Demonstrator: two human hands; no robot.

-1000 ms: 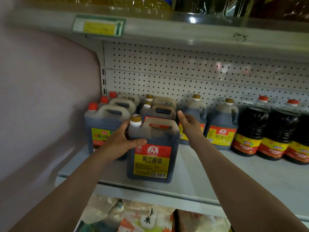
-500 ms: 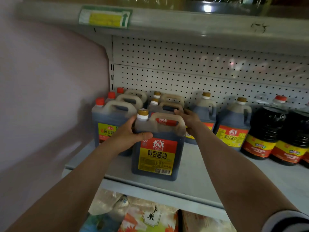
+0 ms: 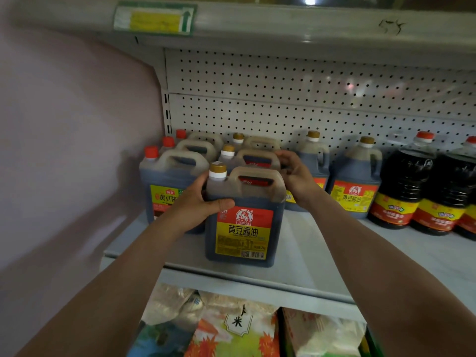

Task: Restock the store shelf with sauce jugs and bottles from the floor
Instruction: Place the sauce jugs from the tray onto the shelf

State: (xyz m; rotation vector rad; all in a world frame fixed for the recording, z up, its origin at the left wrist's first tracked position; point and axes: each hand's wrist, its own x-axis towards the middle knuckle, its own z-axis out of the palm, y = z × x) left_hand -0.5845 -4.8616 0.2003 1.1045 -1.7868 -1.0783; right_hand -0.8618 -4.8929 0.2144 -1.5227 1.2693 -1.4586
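Gripped on 2 sides: the front jug [image 3: 244, 217] is clasped at its left shoulder by the left hand [image 3: 198, 202], at its right rear corner by the right hand [image 3: 296, 176]. It stands near the shelf [image 3: 322, 253] edge. A careless shove could knock the jugs behind [image 3: 247, 157]; slack release risks tipping forward.
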